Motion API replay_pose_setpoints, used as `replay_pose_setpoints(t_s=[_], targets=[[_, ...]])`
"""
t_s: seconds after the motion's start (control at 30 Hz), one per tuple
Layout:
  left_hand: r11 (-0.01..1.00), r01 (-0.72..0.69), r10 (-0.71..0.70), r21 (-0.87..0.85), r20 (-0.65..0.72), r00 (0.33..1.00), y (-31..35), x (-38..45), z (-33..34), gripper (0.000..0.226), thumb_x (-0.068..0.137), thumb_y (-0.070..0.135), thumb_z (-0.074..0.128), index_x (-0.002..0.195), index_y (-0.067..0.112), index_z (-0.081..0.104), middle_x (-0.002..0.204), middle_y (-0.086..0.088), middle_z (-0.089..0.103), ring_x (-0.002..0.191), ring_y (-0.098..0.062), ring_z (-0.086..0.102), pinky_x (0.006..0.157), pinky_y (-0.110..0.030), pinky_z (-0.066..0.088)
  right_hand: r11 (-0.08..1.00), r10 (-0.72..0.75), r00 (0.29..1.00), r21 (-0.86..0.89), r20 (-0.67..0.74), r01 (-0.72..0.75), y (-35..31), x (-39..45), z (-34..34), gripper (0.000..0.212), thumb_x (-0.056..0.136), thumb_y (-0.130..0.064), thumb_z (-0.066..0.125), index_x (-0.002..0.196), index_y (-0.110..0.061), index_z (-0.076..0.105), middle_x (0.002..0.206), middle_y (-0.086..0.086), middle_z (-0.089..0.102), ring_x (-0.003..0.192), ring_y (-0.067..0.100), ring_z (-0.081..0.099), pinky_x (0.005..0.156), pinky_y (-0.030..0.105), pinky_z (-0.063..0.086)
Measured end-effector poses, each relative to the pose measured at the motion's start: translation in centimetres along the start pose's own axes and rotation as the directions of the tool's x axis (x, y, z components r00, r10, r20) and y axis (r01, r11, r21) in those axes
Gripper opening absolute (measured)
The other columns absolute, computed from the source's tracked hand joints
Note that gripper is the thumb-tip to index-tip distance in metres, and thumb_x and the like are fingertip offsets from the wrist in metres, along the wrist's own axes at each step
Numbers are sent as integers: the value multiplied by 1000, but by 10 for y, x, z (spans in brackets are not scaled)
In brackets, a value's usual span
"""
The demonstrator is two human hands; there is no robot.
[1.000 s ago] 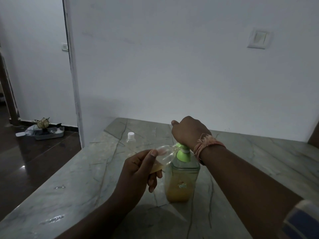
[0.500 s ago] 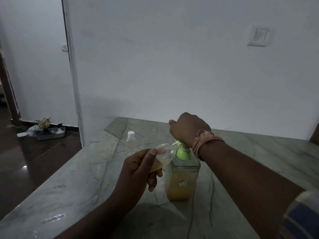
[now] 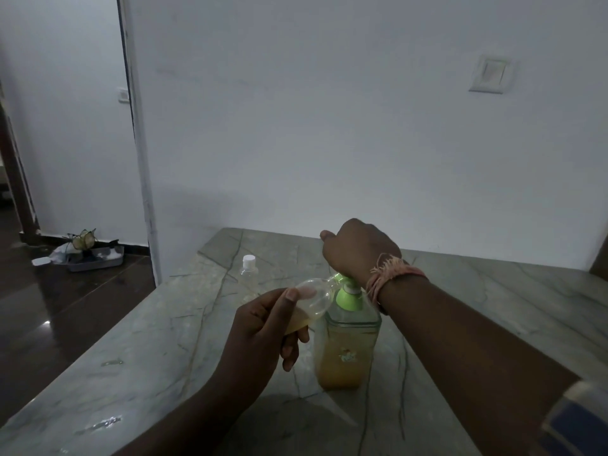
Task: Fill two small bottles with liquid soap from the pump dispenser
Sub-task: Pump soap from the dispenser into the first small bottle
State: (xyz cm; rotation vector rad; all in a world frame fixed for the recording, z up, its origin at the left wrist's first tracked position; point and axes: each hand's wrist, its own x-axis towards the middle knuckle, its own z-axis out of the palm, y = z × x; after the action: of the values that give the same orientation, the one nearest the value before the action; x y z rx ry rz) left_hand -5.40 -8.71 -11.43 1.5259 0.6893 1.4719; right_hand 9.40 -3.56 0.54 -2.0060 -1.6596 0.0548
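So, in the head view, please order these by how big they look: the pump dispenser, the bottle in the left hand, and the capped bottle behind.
1. pump dispenser, clearly the largest.
2. bottle in the left hand; partly covered by the fingers.
3. capped bottle; it stands farther from the camera, so ranks 2 and 3 are unsure.

Two bare forearms, no rings or watch showing. Right hand (image 3: 357, 248) has a frayed pinkish thread band (image 3: 391, 274) tied round the wrist, loose fibres sticking up. Further back from that band, by the elbow, a sleeve cuff (image 3: 579, 422): dark blue w/ pale stripes. Left hand (image 3: 260, 334) & forearm wear nothing.
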Motion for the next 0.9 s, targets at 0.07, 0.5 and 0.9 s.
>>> replay_pose_setpoints(t_s=[0.07,0.5,0.9], targets=[[1000,-1,1,11,-3,1000,0,1,0,33,95,37,49,109,22,74,65,-13,65,46,-20,49,41,-28,44,999,25,999,40,-30,-23,2,0,2,32,96,-50,46,85,-20,50,107,10,67,99,32,63,77,34,44],[999,0,0,48,0,1000,2,-2,0,32,95,38,47,110,22,71,66,-10,65,47,-20,52,41,-28,46,999,24,999,28,-44,-23,2,-2,1,36,95,-48,47,75,-18,47,104,9,68,96,32,62,75,33,43],[999,-2,2,45,1,1000,0,-3,-1,36,96,38,47,113,18,72,66,-11,65,47,-21,51,42,-28,46,999,-12,999,-48,-49,9,-1,-3,1,32,93,-48,50,78,-20,49,105,8,68,98,31,63,74,32,43]])
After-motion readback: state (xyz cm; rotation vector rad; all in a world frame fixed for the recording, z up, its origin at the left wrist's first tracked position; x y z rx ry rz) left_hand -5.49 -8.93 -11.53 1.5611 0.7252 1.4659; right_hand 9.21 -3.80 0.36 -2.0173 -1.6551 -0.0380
